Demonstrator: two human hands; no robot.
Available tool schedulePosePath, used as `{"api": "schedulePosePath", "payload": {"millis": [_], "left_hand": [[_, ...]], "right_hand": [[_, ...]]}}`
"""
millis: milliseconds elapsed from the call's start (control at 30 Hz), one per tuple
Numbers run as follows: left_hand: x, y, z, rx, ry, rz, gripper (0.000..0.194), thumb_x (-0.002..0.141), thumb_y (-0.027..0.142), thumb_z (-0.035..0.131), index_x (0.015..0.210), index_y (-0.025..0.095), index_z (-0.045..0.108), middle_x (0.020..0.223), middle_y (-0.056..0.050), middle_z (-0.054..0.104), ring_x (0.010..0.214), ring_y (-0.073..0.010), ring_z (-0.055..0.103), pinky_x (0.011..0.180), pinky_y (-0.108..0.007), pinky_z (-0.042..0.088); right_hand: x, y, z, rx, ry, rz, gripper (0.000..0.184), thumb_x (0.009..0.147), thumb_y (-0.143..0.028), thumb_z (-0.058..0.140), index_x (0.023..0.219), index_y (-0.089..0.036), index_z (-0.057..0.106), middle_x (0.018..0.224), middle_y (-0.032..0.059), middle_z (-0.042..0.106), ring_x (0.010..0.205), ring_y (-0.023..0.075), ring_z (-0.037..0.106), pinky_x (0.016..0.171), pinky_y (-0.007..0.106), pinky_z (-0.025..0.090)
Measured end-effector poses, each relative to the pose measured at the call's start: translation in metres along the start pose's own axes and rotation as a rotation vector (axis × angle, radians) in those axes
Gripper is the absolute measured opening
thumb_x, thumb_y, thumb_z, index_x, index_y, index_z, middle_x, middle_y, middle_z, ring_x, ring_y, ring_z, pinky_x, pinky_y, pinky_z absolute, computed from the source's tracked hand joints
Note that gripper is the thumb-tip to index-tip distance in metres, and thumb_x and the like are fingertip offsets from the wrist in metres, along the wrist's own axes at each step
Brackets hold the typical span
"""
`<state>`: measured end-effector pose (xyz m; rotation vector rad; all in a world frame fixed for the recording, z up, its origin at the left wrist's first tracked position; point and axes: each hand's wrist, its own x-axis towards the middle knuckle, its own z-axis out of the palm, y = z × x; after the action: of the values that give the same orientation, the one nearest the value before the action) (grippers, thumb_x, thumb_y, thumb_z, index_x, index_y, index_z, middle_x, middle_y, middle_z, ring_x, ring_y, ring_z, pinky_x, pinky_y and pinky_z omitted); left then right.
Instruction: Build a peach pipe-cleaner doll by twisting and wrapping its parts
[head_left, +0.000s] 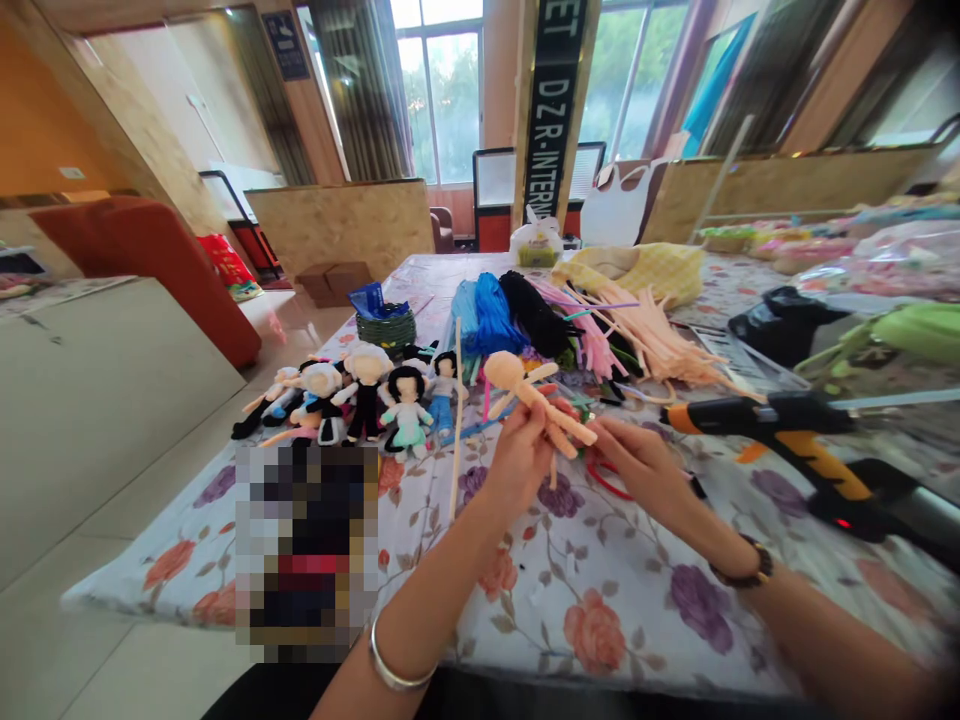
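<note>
A bare peach pipe-cleaner doll with a round head is held up over the flowered tablecloth. My left hand is closed round its body from the left. My right hand is beside the doll's legs, fingers pinched at the lower end of the figure. Both wrists carry bracelets. A red loop lies on the cloth just under my right hand.
Several finished small dolls lie in a row to the left. Bundles of coloured pipe cleaners are piled behind. An orange and black glue gun rests at the right. A thin wooden stick lies near the dolls. A pixelated block covers the front left.
</note>
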<state>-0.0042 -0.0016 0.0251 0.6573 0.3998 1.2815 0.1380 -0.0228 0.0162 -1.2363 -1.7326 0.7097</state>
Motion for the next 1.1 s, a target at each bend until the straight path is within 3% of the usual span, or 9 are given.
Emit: {"api": "schedulePosePath", "payload": {"millis": [100,267,367,667,867,1100], "left_hand": [[-0.001,0.003,0.001,0.081,-0.015,0.018,0.022,0.075,0.026,0.066,0.092,0.016,0.057,0.080,-0.001,0.063,0.079,-0.0151,0.064,0.074,-0.027,0.050],[-0.004,0.004,0.004,0.306,-0.007,0.039,0.032,0.071,0.033,0.070,0.093,0.016,0.054,0.083,-0.003,0.067,0.072,-0.0153,0.065,0.063,-0.025,0.052],[-0.004,0.002,0.005,0.404,-0.004,0.040,0.034,0.072,0.035,0.069,0.095,0.016,0.052,0.089,-0.007,0.069,0.075,-0.0186,0.067,0.063,-0.028,0.054],[-0.006,0.005,0.003,0.437,-0.172,0.001,0.056,0.070,0.021,0.071,0.121,0.021,0.048,0.116,-0.010,0.064,0.105,-0.0232,0.062,0.086,-0.033,0.051],[-0.005,0.006,0.003,0.483,-0.108,-0.006,0.054,0.068,0.017,0.072,0.117,0.018,0.049,0.103,-0.010,0.070,0.095,-0.0211,0.066,0.085,-0.033,0.052],[-0.002,0.001,-0.001,0.439,-0.090,0.032,0.036,0.063,0.017,0.075,0.091,0.017,0.053,0.084,-0.005,0.072,0.079,-0.0179,0.068,0.074,-0.029,0.054]], "right_hand": [[-0.005,0.000,-0.003,0.012,-0.063,-0.004,0.043,0.091,-0.050,0.036,0.067,-0.018,0.052,0.058,-0.0011,0.048,0.053,0.0115,0.041,0.050,0.025,0.032],[-0.009,0.001,-0.012,0.080,-0.033,0.004,0.043,0.093,-0.048,0.032,0.066,-0.019,0.048,0.061,-0.0001,0.052,0.057,0.0121,0.046,0.055,0.025,0.035],[-0.010,0.001,-0.015,-0.008,-0.054,-0.032,0.041,0.093,-0.047,0.034,0.066,-0.019,0.047,0.057,-0.0025,0.046,0.051,0.0103,0.041,0.051,0.024,0.031],[-0.006,0.008,-0.012,-0.182,0.049,-0.050,0.044,0.093,-0.045,0.033,0.059,-0.019,0.042,0.050,-0.0042,0.041,0.046,0.0091,0.036,0.048,0.024,0.026],[-0.007,0.008,-0.009,-0.180,0.008,-0.101,0.040,0.094,-0.040,0.032,0.059,-0.021,0.037,0.051,-0.0030,0.041,0.049,0.0112,0.037,0.050,0.026,0.026],[-0.009,0.011,-0.002,-0.011,-0.026,-0.024,0.045,0.093,-0.044,0.033,0.055,-0.020,0.034,0.052,-0.0033,0.036,0.049,0.0103,0.032,0.049,0.026,0.024]]}}
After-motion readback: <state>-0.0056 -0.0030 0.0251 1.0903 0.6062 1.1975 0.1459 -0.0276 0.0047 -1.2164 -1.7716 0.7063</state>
